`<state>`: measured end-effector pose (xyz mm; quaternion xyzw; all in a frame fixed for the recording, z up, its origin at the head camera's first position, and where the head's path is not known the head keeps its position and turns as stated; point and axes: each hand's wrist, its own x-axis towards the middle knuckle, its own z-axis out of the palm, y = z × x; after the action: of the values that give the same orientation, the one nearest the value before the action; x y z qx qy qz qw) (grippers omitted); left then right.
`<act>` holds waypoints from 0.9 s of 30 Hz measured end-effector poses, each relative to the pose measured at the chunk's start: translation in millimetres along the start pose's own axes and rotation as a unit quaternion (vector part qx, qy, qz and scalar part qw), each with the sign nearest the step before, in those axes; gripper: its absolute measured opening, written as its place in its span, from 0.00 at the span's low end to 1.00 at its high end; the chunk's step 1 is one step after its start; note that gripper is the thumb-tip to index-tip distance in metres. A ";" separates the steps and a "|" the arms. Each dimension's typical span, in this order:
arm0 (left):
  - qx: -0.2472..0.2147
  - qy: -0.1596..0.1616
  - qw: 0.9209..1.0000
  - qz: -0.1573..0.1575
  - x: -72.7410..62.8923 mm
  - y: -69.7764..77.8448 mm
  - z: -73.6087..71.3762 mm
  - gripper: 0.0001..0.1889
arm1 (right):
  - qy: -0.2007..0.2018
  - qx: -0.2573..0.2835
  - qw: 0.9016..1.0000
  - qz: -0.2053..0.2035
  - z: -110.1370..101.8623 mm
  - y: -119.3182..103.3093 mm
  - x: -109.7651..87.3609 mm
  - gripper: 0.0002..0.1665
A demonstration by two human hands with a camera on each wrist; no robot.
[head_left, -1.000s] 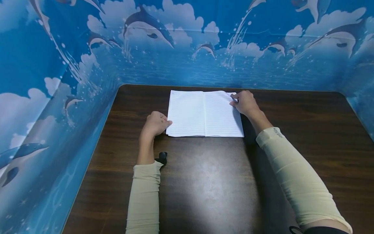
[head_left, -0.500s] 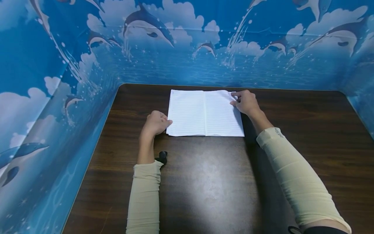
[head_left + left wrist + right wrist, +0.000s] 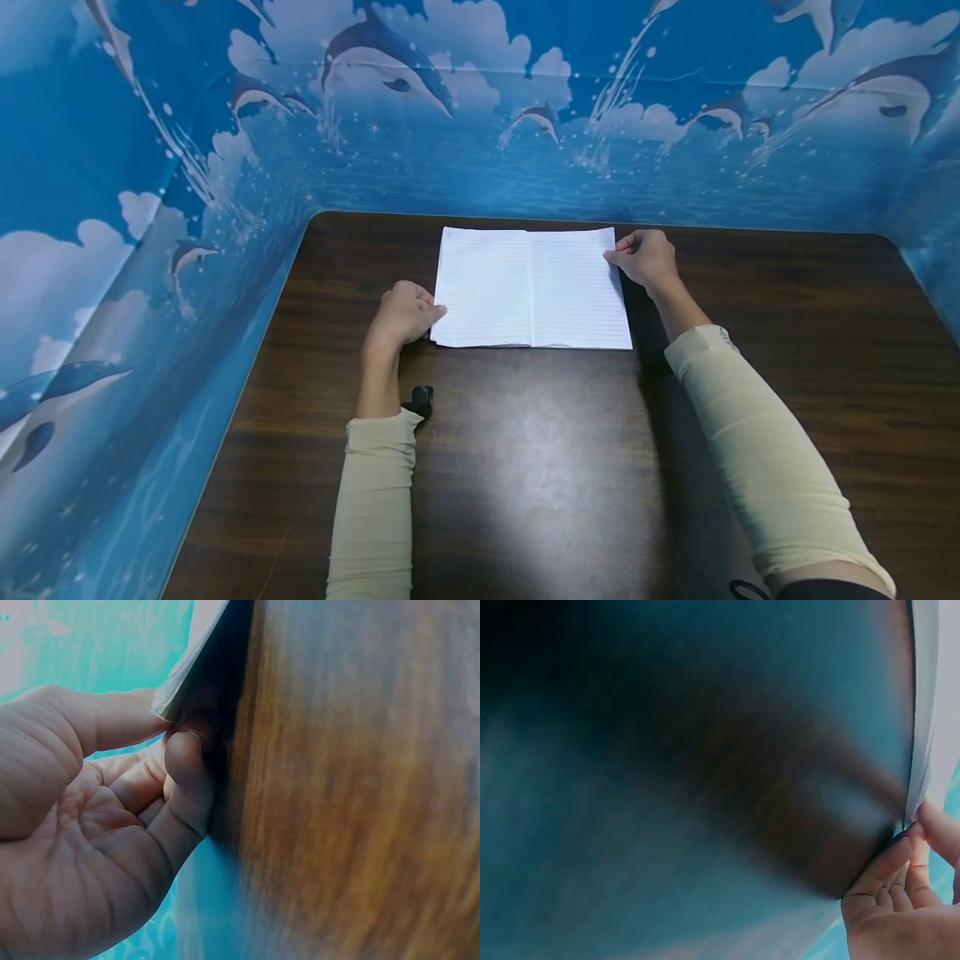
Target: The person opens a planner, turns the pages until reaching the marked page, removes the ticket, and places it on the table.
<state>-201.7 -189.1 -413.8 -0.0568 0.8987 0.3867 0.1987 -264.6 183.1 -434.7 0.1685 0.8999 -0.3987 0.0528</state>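
An open notebook (image 3: 487, 287) with white, lined pages lies near the far edge of the dark wooden table (image 3: 525, 467). At its left edge my left hand (image 3: 405, 312) pinches the pages, thumb on top and curled fingers underneath; the left wrist view shows the page corner (image 3: 171, 705) between thumb and fingers of that hand (image 3: 97, 787). My right hand (image 3: 648, 258) is at the upper right edge, thumb and fingertips meeting at the page edge. In the right wrist view the thumb and fingers of the right hand (image 3: 904, 900) pinch the notebook's edge (image 3: 922, 727).
A blue cloth backdrop (image 3: 450, 167) printed with dolphins and clouds encloses the table's back and sides. A small black object (image 3: 422, 402) sits at the left wrist, by the sleeve cuff. Both forearms wear pale sleeves (image 3: 375, 500).
My right hand has shifted slightly right and outward, and the upper right page corner, bent before, now lies flat. The left hand keeps its hold on the left edge.
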 end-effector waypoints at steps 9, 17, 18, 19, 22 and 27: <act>0.004 0.000 1.000 -0.008 0.3 -0.3 -1.0 0.21 | -0.007 -0.007 1.000 0.014 -0.2 -3.0 0.3 0.17; -0.002 0.011 1.000 0.000 0.6 1.6 0.8 0.25 | -0.022 0.001 0.999 0.037 -3.4 -6.5 0.3 0.18; -0.003 0.012 1.000 0.001 1.0 1.5 1.2 0.25 | -0.024 0.002 0.999 0.038 -3.7 -6.7 0.6 0.18; -0.003 0.013 1.000 0.001 1.4 1.4 1.4 0.26 | -0.025 0.004 0.999 0.038 -4.1 -6.9 0.7 0.18; -0.002 0.012 1.000 -0.002 2.3 1.0 2.0 0.25 | -0.027 0.004 0.999 0.030 -5.4 -7.2 0.8 0.19; 0.001 0.007 1.000 -0.012 2.0 0.8 0.2 0.15 | -0.033 0.010 0.999 0.020 -9.4 -9.5 1.4 0.21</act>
<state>-203.7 -188.2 -414.2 -0.0700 0.8998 0.3828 0.1975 -268.8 184.4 -421.9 0.1735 0.8902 -0.4117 0.0889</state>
